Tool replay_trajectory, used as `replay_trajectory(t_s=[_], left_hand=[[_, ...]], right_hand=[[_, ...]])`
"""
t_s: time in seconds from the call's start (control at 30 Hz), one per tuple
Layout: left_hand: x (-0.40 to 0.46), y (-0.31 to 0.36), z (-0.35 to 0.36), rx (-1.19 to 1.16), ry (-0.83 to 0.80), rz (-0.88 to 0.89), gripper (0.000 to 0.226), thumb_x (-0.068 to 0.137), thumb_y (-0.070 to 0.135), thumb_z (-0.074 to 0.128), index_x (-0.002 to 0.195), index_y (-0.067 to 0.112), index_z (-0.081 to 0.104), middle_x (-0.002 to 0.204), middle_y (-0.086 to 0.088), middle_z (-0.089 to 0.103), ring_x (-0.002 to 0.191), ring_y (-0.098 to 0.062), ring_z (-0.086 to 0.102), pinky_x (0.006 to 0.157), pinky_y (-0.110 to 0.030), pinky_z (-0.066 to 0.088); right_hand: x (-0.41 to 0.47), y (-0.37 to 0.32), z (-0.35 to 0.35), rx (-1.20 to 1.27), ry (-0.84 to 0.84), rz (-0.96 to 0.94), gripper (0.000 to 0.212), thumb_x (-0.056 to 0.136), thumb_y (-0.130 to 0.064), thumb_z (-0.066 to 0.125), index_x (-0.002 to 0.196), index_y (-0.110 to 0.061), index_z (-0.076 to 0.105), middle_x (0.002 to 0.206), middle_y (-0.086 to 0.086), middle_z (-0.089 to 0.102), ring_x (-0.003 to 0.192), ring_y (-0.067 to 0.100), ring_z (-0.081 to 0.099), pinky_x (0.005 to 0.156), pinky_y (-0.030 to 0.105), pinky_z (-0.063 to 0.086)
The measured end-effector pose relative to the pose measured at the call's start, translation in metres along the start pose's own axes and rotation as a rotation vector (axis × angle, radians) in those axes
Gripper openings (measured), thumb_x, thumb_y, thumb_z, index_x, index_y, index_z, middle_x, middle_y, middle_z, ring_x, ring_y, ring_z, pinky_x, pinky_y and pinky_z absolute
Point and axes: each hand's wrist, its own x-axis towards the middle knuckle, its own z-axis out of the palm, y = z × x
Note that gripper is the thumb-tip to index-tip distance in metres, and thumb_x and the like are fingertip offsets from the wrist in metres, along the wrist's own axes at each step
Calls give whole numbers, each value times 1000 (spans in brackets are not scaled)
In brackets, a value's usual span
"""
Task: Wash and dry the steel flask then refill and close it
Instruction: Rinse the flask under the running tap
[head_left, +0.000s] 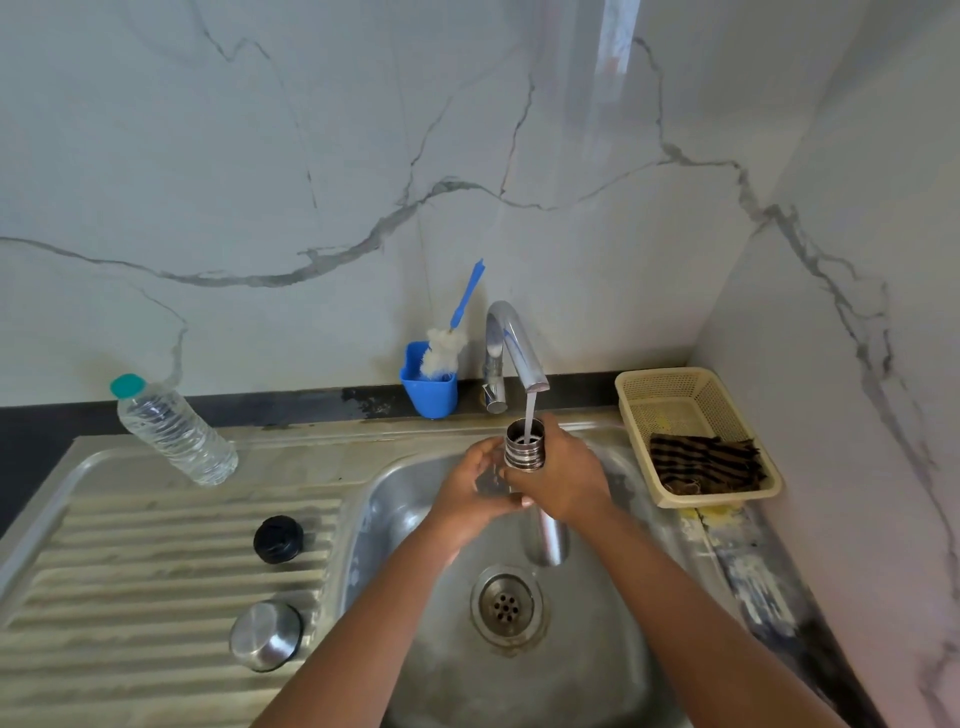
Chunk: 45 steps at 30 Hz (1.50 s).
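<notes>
The steel flask stands upright over the sink basin, its open threaded mouth right under the tap. Water runs from the spout into the mouth. My right hand grips the flask's upper body just below the threads. My left hand cups the flask from the left side. The flask's lower end shows below my hands. On the ribbed drainboard lie a black inner stopper and a steel cap.
A clear water bottle with a teal cap stands at the back left. A blue holder with a bottle brush sits beside the tap. A cream basket holding a striped cloth sits at the right. The drain lies below.
</notes>
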Motion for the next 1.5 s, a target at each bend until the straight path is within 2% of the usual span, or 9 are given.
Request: replay_trajectory(t_s=[0.23, 0.33, 0.43, 0.67, 0.8, 0.9, 1.13, 1.27, 1.5], left_hand=[[-3, 4, -2, 80, 3, 29, 81, 66, 10, 90, 135, 28, 52, 128, 8, 62, 126, -9, 52, 108, -36, 43], [-4, 8, -2, 76, 7, 51, 85, 66, 9, 90, 138, 28, 48, 128, 11, 63, 126, -2, 51, 104, -26, 43], [-6, 12, -1, 85, 24, 84, 85, 66, 9, 89, 137, 31, 47, 127, 14, 62, 121, -1, 53, 89, -16, 47], [0, 17, 3, 169, -17, 150, 83, 71, 16, 88, 138, 37, 43, 134, 12, 58, 125, 0, 48, 101, -20, 39], [11, 33, 10, 243, 10, 179, 68, 73, 9, 84, 125, 35, 48, 110, 20, 62, 99, 16, 53, 82, -10, 41], [22, 51, 15, 355, -12, 181, 53, 74, 9, 81, 119, 19, 54, 93, 14, 62, 81, 3, 59, 71, -15, 43], [30, 70, 25, 733, -294, 106, 54, 80, 12, 77, 129, 14, 55, 110, -12, 64, 97, -24, 63, 76, -26, 47], [31, 62, 20, 910, -421, -26, 85, 79, 17, 80, 150, 26, 34, 147, -4, 48, 127, -27, 51, 103, -40, 46], [30, 68, 5, 1128, -422, 42, 79, 79, 32, 80, 148, 22, 42, 152, -2, 44, 134, -25, 46, 107, -40, 42]], right_hand=[[5, -4, -16, 133, -153, -83, 55, 67, -42, 78, 114, -36, 50, 98, -10, 68, 90, 12, 65, 78, 33, 53], [4, -10, -10, -68, -21, -126, 55, 70, -43, 71, 118, -31, 48, 98, -6, 65, 90, 18, 62, 78, 36, 52], [3, -5, -8, 35, -35, -192, 66, 67, -40, 78, 123, -29, 46, 102, -7, 64, 94, 16, 61, 76, 32, 49], [3, -1, -14, 232, -17, 39, 46, 73, -55, 77, 97, -30, 47, 85, -14, 63, 78, 8, 61, 62, 29, 42], [8, -3, -13, 192, 41, 118, 52, 71, -68, 70, 99, -29, 48, 89, -9, 66, 83, 14, 63, 67, 30, 43], [15, 7, -9, 273, 27, 210, 56, 69, -71, 66, 102, -28, 50, 93, -4, 67, 87, 18, 65, 78, 38, 54], [0, 29, 15, 832, 31, 520, 46, 88, -52, 65, 112, -16, 49, 105, 15, 67, 85, 27, 70, 57, 32, 57], [-6, 44, 32, 988, 90, 686, 60, 89, -59, 57, 122, -10, 49, 93, 15, 68, 78, 29, 69, 61, 35, 57], [-6, 58, 35, 1323, 183, 894, 72, 90, -59, 56, 135, -4, 41, 110, 24, 60, 99, 38, 62, 79, 45, 54]])
